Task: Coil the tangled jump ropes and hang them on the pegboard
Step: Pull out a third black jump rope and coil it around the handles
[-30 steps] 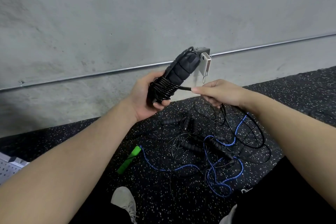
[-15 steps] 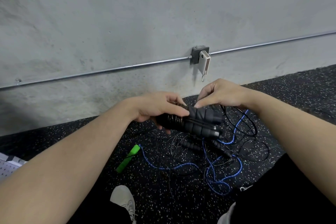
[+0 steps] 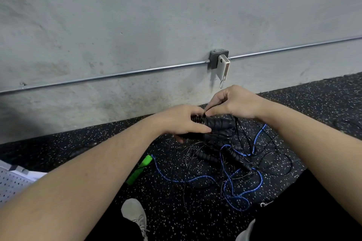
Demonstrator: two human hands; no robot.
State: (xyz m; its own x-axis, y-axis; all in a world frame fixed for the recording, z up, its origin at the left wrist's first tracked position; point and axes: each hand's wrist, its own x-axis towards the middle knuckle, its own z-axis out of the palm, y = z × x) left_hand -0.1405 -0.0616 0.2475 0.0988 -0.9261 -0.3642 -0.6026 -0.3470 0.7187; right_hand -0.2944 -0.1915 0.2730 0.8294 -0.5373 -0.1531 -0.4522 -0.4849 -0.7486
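Note:
My left hand (image 3: pixel 183 121) grips a black jump rope bundle (image 3: pixel 218 124), its two foam handles lying side by side with black cord wound round one end. My right hand (image 3: pixel 233 101) pinches the cord at the top of the bundle, right beside my left fingers. Below on the speckled floor lies a tangle of black ropes (image 3: pixel 207 156) with more black handles, mixed with a blue rope (image 3: pixel 235 193) that runs to a green handle (image 3: pixel 139 169). A corner of the white pegboard (image 3: pixel 11 184) shows at the left edge.
A concrete wall with a metal conduit (image 3: pixel 117 74) and a junction box (image 3: pixel 218 59) rises just behind the ropes. My white shoes (image 3: pixel 135 215) sit at the bottom, close to the tangle. Black speckled rubber floor (image 3: pixel 323 100) stretches to the right.
The bundle has come down from upright in front of the wall to lying level just above the floor. My right hand moved from pulling the cord sideways to pinching it at the bundle.

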